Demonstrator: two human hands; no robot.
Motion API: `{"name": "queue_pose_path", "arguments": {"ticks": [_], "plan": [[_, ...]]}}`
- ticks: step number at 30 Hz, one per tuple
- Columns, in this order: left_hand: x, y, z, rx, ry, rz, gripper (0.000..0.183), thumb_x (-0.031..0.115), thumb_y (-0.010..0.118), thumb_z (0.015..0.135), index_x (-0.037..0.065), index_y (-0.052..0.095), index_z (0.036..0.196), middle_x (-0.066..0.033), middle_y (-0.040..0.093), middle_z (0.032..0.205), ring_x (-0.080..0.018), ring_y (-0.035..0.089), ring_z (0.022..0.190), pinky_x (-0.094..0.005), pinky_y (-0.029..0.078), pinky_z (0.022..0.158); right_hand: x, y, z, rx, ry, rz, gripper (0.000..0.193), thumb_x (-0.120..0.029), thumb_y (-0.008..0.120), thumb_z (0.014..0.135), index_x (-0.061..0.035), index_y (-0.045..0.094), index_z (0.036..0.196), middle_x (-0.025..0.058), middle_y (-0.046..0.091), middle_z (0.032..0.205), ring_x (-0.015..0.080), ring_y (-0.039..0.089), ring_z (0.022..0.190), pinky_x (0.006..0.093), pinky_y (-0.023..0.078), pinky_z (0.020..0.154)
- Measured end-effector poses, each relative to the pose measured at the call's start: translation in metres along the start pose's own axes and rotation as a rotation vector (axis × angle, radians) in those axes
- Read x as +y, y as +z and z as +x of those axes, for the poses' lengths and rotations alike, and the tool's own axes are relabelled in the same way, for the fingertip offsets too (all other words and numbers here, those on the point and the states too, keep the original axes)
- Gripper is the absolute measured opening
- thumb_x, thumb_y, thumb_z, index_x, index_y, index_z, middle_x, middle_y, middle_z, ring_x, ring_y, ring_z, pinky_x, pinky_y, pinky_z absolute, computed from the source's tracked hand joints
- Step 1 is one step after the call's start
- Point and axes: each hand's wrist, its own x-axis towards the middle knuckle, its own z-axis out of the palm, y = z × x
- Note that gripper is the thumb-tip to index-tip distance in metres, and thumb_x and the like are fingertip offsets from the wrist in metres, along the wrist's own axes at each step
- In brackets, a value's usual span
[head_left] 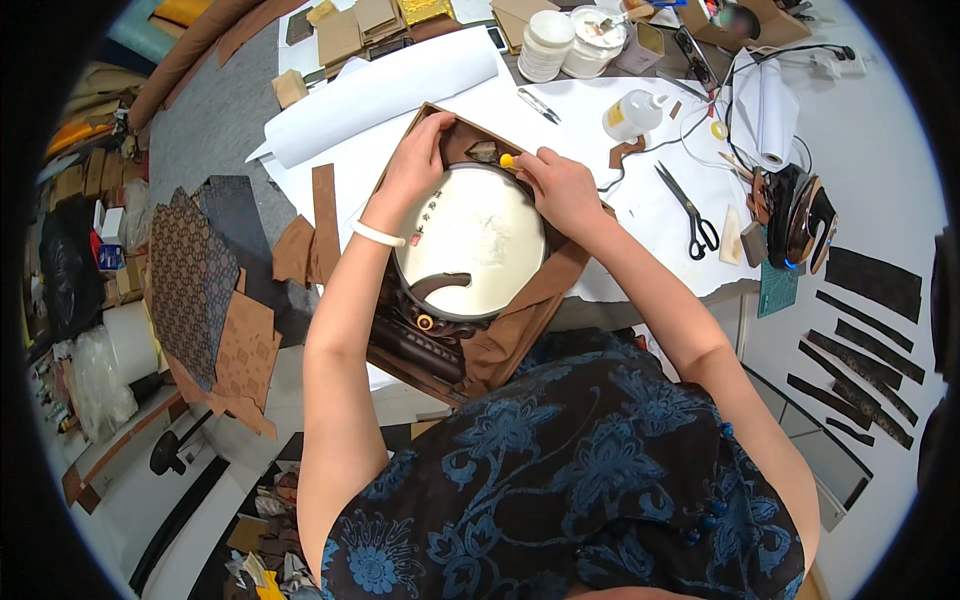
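Note:
A round cream panel [480, 235] with a faint picture, dark written marks and a dark rim sits tilted in an open brown box [520, 365]. A yellow knob [508, 161] stands out at its upper edge. Against this knob and rim my right hand [560, 195] is closed, fingers curled; the exact grip is partly hidden. My left hand [415, 158], a white bangle on its wrist, curls over the box's far left wall. Brown lining cloth drapes inside the box. A dark carved piece [425, 345] lies in the near left part, with another yellow knob [425, 323].
Black scissors [690, 212], a clear squeeze bottle [632, 115] and white tubs [597, 42] stand to the right and beyond. A white paper roll [380, 95] lies behind the box. Brown scraps [325, 225] and patterned sheets [195, 275] are at left. An iron [815, 222] stands far right.

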Motion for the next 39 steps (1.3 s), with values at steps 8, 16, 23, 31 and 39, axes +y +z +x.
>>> {"name": "queue_pose_path", "arguments": {"ticks": [8, 16, 23, 31, 39], "plan": [[-0.016, -0.028, 0.016, -0.011, 0.290, 0.620, 0.054, 0.026, 0.090, 0.080, 0.011, 0.067, 0.126, -0.0176, 0.053, 0.151, -0.0379, 0.044, 0.147, -0.0563, 0.031, 0.127, -0.004, -0.003, 0.025, 0.010, 0.050, 0.008, 0.005, -0.016, 0.074, 0.096, -0.0136, 0.076, 0.100, 0.0069, 0.068, 0.087, 0.0309, 0.071, 0.078, 0.0444, 0.056, 0.069], [-0.027, -0.014, 0.015, -0.022, 0.175, 0.737, 0.055, 0.032, 0.089, 0.082, 0.012, 0.066, 0.128, -0.0172, 0.058, 0.146, -0.0367, 0.049, 0.145, -0.0561, 0.032, 0.126, -0.002, 0.022, 0.002, -0.014, 0.060, -0.085, 0.033, -0.003, 0.068, 0.090, -0.0159, 0.071, 0.121, 0.0080, 0.065, 0.095, 0.0298, 0.070, 0.077, 0.0429, 0.058, 0.067], [-0.044, -0.014, 0.022, -0.092, 0.154, 0.663, 0.042, 0.004, 0.076, 0.085, 0.012, 0.064, 0.125, -0.0128, 0.068, 0.114, -0.0348, 0.070, 0.102, -0.0463, 0.057, 0.094, -0.002, 0.025, 0.002, 0.100, 0.017, 0.060, 0.020, -0.010, 0.072, 0.095, -0.0142, 0.073, 0.114, 0.0070, 0.065, 0.092, 0.0301, 0.070, 0.076, 0.0404, 0.057, 0.066], [-0.042, -0.020, 0.034, 0.043, 0.236, 0.514, 0.018, 0.007, 0.071, 0.092, 0.010, 0.073, 0.109, -0.0093, 0.073, 0.131, -0.0340, 0.075, 0.102, -0.0443, 0.063, 0.084, 0.002, 0.010, 0.052, -0.032, -0.075, 0.114, 0.007, -0.017, 0.075, 0.096, -0.0136, 0.073, 0.102, 0.0063, 0.072, 0.089, 0.0309, 0.072, 0.081, 0.0433, 0.056, 0.069], [-0.033, -0.031, 0.039, 0.049, 0.162, 0.379, 0.011, 0.011, 0.070, 0.094, 0.008, 0.075, 0.104, -0.0074, 0.076, 0.105, -0.0333, 0.074, 0.095, -0.0444, 0.062, 0.082, 0.012, 0.010, 0.077, -0.120, -0.092, 0.080, 0.007, -0.015, 0.076, 0.094, -0.0135, 0.077, 0.101, 0.0071, 0.077, 0.094, 0.0322, 0.074, 0.081, 0.0444, 0.056, 0.071]]}}
